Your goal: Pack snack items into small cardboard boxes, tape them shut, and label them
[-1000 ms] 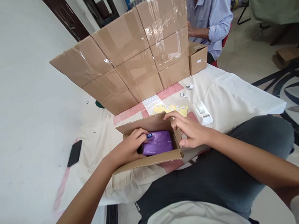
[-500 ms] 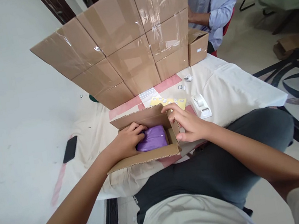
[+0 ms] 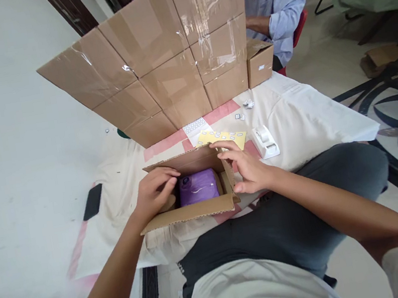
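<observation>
While my right hand [image 3: 246,169] spread wide against the brown cardboard box [image 3: 190,213] at three o'clock, my left hand [image 3: 151,191], grip unreadable, flanked the boxy purple pack [image 3: 198,188] at nine.

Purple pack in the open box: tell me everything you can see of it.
The purple pack is a blocky bundle in shiny, plastic-looking wrap, with a small dark patch near its far left corner and a pale mark on top. It lies inside the open cardboard box, with a gap at its right end. The left hand is just left of it; contact is unclear.
</observation>
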The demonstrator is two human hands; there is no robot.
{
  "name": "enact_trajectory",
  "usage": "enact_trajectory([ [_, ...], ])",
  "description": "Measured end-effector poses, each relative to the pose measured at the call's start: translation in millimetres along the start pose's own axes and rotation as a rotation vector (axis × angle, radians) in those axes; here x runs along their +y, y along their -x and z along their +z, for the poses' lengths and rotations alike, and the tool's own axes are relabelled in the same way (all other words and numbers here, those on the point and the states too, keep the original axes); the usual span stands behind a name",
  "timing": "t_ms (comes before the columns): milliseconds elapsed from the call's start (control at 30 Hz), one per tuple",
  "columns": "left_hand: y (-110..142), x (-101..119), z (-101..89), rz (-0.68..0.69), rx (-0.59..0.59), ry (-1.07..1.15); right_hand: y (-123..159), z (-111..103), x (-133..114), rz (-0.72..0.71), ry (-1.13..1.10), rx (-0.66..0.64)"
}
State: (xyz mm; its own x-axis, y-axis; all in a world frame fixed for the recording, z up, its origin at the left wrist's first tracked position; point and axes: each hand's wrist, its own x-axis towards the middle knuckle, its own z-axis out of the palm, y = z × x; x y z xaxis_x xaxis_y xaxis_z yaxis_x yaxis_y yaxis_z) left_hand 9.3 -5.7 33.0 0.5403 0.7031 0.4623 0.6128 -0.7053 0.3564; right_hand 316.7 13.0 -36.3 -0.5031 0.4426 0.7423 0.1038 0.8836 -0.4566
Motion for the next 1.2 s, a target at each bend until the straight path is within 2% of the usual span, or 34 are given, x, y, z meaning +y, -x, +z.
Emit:
enact_trajectory([
  [67,7.5,-2.4,0.6,-0.054,0.250,-0.091,-3.2,-0.7,-1.3,-0.079,0.050,-0.049],
  [133,14.4,-5.3,2.8,-0.141,0.458,-0.207,-8.4,-7.0,-3.1,-0.117,0.112,-0.199],
  [200,19.7,-7.8,5.6,-0.237,0.543,-0.200,-13.3,-15.6,-3.4,-0.084,0.130,-0.330],
  [233,21.3,-8.6,6.8,-0.285,0.517,-0.145,-14.8,-19.1,-2.6,-0.055,0.119,-0.360],
  [300,22.2,-8.6,8.0,-0.389,0.388,-0.016,-14.7,-21.7,0.9,-0.016,0.078,-0.362],
  [367,19.9,-6.5,7.1,-0.488,0.248,0.065,-10.0,-16.6,6.6,-0.035,0.044,-0.284],
  [433,15.6,-3.3,4.8,-0.530,0.179,0.078,-2.0,-5.9,13.6,-0.094,0.032,-0.134],
  [533,9.0,0.3,1.9,-0.492,0.124,0.019,10.1,9.9,22.8,-0.169,0.042,0.021],
  [633,6.3,-0.3,1.7,-0.449,0.109,-0.016,15.1,16.5,24.7,-0.198,0.070,0.022],
  [767,9.7,-10.1,6.7,-0.486,0.141,0.136,11.1,18.6,14.4,-0.211,0.096,0.040],
  [867,14.0,-23.9,12.3,-0.514,0.189,0.355,7.2,23.7,4.3,-0.107,0.050,0.144],
  [967,17.7,-35.9,12.9,-0.502,0.230,0.626,4.2,29.1,-0.5,0.134,-0.004,0.353],
  [1033,19.1,-35.5,7.8,-0.466,0.230,0.699,1.4,30.4,-0.3,0.286,-0.078,0.451],
  [1100,19.0,-23.5,0.9,-0.436,0.155,0.593,-2.4,29.5,0.4,0.371,-0.161,0.452],
  [1200,14.4,13.1,-0.5,-0.379,-0.051,0.134,-8.6,26.8,-1.8,0.443,-0.182,0.410],
])
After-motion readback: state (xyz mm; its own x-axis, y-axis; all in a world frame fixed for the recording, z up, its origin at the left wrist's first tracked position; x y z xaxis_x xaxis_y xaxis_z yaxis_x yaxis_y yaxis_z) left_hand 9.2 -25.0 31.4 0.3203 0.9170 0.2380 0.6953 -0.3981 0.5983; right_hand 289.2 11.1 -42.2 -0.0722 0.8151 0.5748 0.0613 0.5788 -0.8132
